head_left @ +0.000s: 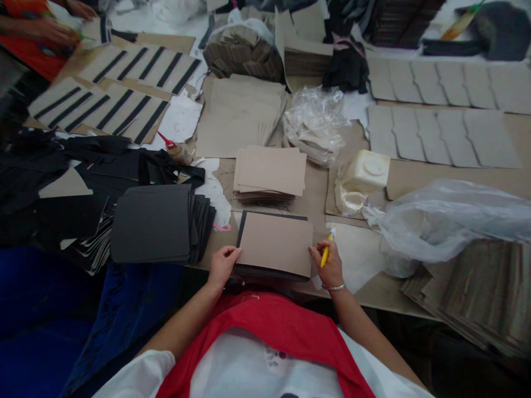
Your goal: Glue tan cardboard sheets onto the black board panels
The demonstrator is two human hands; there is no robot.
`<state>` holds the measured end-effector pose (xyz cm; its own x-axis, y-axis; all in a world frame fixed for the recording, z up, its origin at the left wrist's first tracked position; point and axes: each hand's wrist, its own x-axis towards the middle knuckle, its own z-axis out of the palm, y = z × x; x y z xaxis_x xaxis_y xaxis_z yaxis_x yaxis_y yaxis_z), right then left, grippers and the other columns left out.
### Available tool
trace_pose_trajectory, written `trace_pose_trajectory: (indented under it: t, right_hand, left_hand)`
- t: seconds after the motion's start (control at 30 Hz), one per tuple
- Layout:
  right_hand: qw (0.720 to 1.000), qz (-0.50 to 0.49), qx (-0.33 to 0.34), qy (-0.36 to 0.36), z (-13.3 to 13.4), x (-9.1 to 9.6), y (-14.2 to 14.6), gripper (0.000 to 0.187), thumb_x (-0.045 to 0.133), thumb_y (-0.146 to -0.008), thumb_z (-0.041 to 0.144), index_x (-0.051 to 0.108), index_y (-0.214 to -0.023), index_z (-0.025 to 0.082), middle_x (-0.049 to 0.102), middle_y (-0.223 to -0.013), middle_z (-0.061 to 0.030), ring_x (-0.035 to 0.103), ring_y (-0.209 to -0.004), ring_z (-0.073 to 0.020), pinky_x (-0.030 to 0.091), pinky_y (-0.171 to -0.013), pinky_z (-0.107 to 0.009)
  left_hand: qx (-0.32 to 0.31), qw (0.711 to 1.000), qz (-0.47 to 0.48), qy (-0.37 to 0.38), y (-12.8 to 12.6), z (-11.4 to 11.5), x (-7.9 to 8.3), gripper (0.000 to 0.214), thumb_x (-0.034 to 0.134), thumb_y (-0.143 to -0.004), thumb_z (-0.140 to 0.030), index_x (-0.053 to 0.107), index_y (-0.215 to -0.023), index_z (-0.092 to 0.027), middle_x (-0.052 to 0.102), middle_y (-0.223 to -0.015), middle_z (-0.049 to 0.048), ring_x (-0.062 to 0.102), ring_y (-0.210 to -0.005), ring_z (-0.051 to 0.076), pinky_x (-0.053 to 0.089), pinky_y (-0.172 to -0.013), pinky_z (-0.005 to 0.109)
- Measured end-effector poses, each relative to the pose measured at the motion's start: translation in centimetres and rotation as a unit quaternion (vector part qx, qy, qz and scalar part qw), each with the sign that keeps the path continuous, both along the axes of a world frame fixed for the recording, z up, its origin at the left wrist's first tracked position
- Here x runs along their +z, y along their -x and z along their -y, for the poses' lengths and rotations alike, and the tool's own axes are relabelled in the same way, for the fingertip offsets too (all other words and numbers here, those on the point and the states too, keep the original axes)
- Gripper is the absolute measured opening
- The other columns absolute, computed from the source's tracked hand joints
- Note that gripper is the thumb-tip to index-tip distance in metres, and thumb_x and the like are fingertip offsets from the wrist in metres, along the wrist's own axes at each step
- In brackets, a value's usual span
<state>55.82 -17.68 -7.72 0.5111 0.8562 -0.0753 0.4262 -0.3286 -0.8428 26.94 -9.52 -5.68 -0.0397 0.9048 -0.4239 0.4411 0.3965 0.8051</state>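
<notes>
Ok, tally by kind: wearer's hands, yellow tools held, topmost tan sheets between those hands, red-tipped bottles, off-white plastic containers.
Wearer's left hand and right hand: 2
Yellow tool: 1
Topmost tan sheet: 1
Red-tipped bottle: 1
Off-white container: 1
Total: 6

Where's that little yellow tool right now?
In the head view, the yellow tool is just right of centre, held in the person's right hand, beside the right edge of the tan board.
</notes>
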Motion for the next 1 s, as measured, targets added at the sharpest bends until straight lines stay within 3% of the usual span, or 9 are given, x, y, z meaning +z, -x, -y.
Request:
trace_pose_trajectory:
  t: [0.4,0.53,0.83,1.0]
  right_hand:
    - [0.998,0.050,-0.027,0.012,-1.3,-2.1,0.5,0.036,0.055,-0.076,0.052,0.043,-0.091,0.022,0.057,-0.073,-0.0001,0.058,-0.066,-0.0167,0.049,-0.066,-0.033]
    - [0.998,0.047,-0.034,0.016,-1.5,-2.4,0.6,0.036,0.056,-0.074,0.052,0.044,-0.091,0.022,0.058,-0.074,-0.0005,0.059,-0.067,-0.0173,0.049,-0.067,-0.034]
    - [0.998,0.019,-0.030,0.054,-1.6,-1.1,1.0,0.026,0.053,-0.075,0.041,0.042,-0.089,0.023,0.058,-0.071,0.0008,0.059,-0.065,-0.0160,0.048,-0.067,-0.031]
    - [0.995,0.050,-0.037,0.081,-1.7,-0.9,0.9,0.024,0.053,-0.075,0.040,0.044,-0.090,0.023,0.061,-0.073,-0.0002,0.060,-0.067,-0.0170,0.046,-0.066,-0.030]
  left_hand:
    - [0.031,0.998,0.004,0.048,0.5,-0.9,-2.4,0.034,0.067,-0.063,-0.045,0.070,-0.069,-0.012,0.068,-0.067,0.0047,0.059,-0.065,0.017,0.042,-0.062,0.025]
    - [0.036,0.998,0.009,0.052,0.5,-1.1,-2.3,0.034,0.067,-0.063,-0.046,0.070,-0.068,-0.012,0.067,-0.064,0.0037,0.057,-0.062,0.015,0.041,-0.059,0.023]
    - [0.032,0.996,-0.012,0.085,0.5,-1.1,-1.8,0.039,0.069,-0.056,-0.050,0.071,-0.070,-0.013,0.066,-0.062,0.0022,0.056,-0.059,0.014,0.040,-0.054,0.022]
    - [0.022,0.996,-0.025,0.081,0.2,-1.2,-1.5,0.039,0.068,-0.056,-0.050,0.070,-0.068,-0.014,0.066,-0.062,0.0024,0.056,-0.059,0.015,0.040,-0.054,0.022]
